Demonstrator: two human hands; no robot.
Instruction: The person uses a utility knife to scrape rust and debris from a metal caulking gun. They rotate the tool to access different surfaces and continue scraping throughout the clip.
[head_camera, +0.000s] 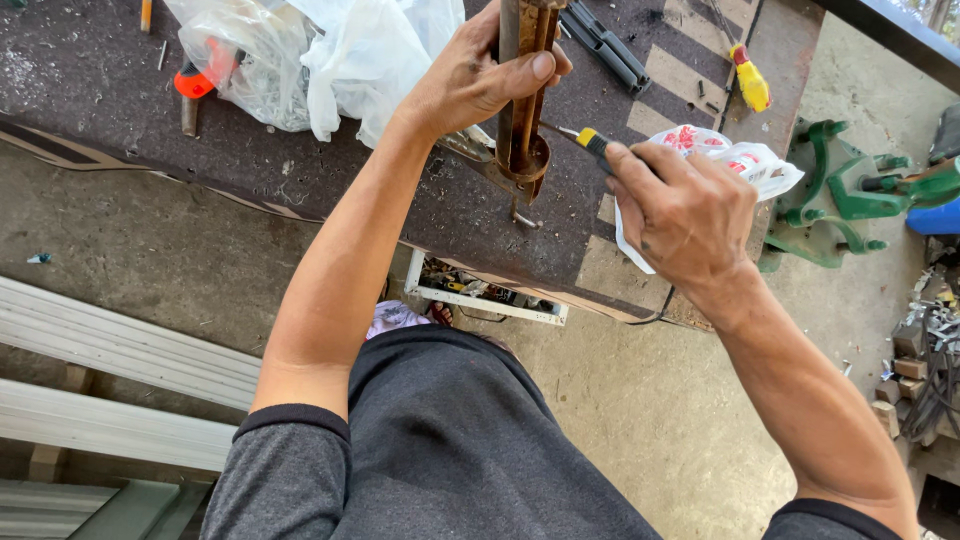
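Note:
My left hand grips a rusty brown caulking-gun frame that lies on the dark workbench. My right hand holds a screwdriver with a yellow and black handle. Its thin shaft points left and its tip touches the round end of the rusty frame. A white plastic bag with red print lies under and behind my right hand.
A heap of clear plastic bags sits at the bench's back. An orange-handled tool, dark bars and a yellow tool lie on the bench. A green vise stands on the concrete floor at right. Pale metal rails lie at left.

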